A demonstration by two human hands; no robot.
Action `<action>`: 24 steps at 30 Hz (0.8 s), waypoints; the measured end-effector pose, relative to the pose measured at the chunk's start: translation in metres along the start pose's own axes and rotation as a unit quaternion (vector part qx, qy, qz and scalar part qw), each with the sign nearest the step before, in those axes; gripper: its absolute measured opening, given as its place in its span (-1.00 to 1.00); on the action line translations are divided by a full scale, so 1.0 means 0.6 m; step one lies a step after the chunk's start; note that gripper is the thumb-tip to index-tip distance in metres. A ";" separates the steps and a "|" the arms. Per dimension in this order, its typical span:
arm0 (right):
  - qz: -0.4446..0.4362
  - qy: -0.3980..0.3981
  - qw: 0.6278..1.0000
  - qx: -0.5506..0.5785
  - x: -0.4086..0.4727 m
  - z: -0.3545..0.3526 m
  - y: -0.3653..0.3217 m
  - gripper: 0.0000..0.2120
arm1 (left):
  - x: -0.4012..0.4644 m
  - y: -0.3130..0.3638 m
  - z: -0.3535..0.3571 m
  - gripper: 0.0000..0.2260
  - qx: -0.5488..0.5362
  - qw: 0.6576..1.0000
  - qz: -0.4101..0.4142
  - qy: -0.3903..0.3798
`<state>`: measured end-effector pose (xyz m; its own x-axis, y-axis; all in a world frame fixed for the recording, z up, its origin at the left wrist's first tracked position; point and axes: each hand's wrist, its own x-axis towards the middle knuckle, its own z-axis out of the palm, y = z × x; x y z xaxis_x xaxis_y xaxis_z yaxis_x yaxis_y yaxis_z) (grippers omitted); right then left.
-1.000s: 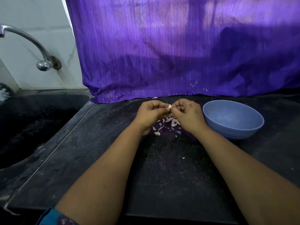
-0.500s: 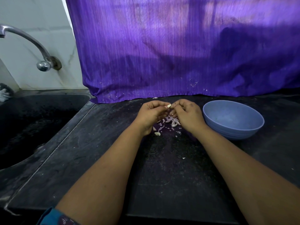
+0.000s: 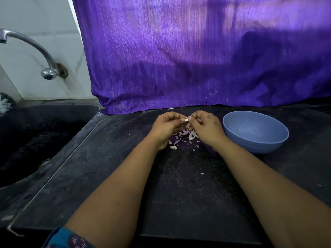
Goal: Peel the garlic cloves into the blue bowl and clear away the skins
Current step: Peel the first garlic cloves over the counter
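Dark counter (image 3: 179, 185), garlic clove (image 3: 186, 119) pinched between curled fingertips of left hand (image 3: 165, 128) and right hand (image 3: 206, 128) above skins (image 3: 186, 136)

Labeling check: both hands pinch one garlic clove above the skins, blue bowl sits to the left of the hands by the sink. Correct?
Not quite. The blue bowl sits to the right of the hands, away from the sink, as the head view shows. The rest holds: left hand and right hand pinch one garlic clove above the skins.
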<state>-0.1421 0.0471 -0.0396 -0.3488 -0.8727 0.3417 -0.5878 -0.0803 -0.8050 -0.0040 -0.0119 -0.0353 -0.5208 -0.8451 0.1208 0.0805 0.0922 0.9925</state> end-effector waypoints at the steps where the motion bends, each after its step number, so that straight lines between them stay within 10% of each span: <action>1: 0.000 -0.006 1.000 -0.008 0.000 -0.001 0.000 -0.88 | 0.000 -0.001 0.001 -0.92 -0.001 1.000 0.002 0.000; 24: -0.014 -0.052 0.998 -0.035 -0.005 -0.002 -0.006 -0.87 | 0.000 0.000 -0.004 -0.87 -0.043 0.999 -0.001 -0.022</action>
<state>-0.1396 0.0505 -0.0371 -0.2559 -0.9165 0.3074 -0.6475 -0.0736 -0.7585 -0.0019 -0.0129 -0.0355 -0.5574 -0.8212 0.1223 0.1509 0.0446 0.9875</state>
